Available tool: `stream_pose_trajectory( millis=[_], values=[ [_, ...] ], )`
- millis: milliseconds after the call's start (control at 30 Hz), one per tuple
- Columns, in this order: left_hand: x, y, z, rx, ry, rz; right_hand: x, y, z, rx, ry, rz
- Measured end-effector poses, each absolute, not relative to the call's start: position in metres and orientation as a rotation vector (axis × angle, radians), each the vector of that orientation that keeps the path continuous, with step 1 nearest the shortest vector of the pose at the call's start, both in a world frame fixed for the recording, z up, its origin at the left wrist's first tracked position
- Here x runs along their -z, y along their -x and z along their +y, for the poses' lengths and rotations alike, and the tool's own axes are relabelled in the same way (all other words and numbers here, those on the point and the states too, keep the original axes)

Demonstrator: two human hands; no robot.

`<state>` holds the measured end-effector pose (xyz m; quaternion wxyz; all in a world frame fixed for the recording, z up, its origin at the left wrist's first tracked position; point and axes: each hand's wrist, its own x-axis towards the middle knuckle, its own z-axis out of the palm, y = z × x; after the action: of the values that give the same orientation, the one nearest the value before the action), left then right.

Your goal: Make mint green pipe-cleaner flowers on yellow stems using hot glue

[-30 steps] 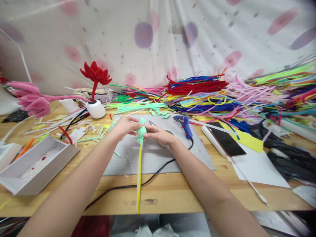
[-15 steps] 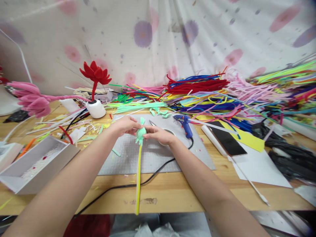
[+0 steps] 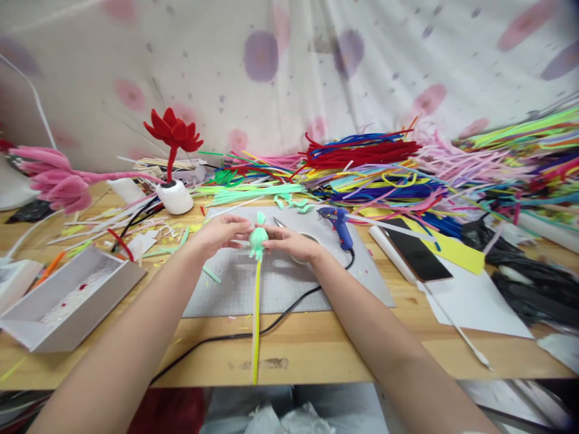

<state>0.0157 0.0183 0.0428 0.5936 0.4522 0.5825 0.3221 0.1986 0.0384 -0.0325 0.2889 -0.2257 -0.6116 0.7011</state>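
Observation:
A mint-green flower of pipe cleaner [image 3: 258, 239] stands upright above the grey cutting mat [image 3: 289, 295]. A yellow and white stem [image 3: 257, 325] runs down from it past the table's front edge. My right hand [image 3: 289, 242] pinches the flower from its right side, thumb low and fingers behind. On the other side is my left hand [image 3: 221, 235], its fingers apart and their tips close to the petals; whether they touch is hard to see. Behind my right hand, scissors [image 3: 279, 223] and a round white roll [image 3: 311, 239] are partly hidden.
A blue glue gun [image 3: 337, 226] lies on the mat's right, its black cord [image 3: 289, 313] crossing the front. Pipe cleaners [image 3: 362, 157] pile along the back. A grey box [image 3: 85, 301], a red flower in a white pot [image 3: 175, 198] and a phone [image 3: 416, 250] lie around.
My left hand's fingers have loosened and spread away from the flower. The flower is turned slightly, and its stem hangs straighter, while my right hand keeps its hold.

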Motion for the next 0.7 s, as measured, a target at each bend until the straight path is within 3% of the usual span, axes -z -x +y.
stream_pose_trajectory(
  millis=[267,500,700],
  values=[
    [-0.022,-0.019,0.018,-0.793,-1.035,1.358,0.025,-0.201,0.040,-1.708,0.750,-1.753],
    [0.005,-0.023,0.024,-0.875,-0.935,1.333,0.004,-0.238,0.026,-0.425,1.666,-2.276],
    [0.015,-0.023,0.019,-0.899,-0.929,1.266,0.026,-0.247,0.015,-0.128,1.871,-2.402]
  ],
)
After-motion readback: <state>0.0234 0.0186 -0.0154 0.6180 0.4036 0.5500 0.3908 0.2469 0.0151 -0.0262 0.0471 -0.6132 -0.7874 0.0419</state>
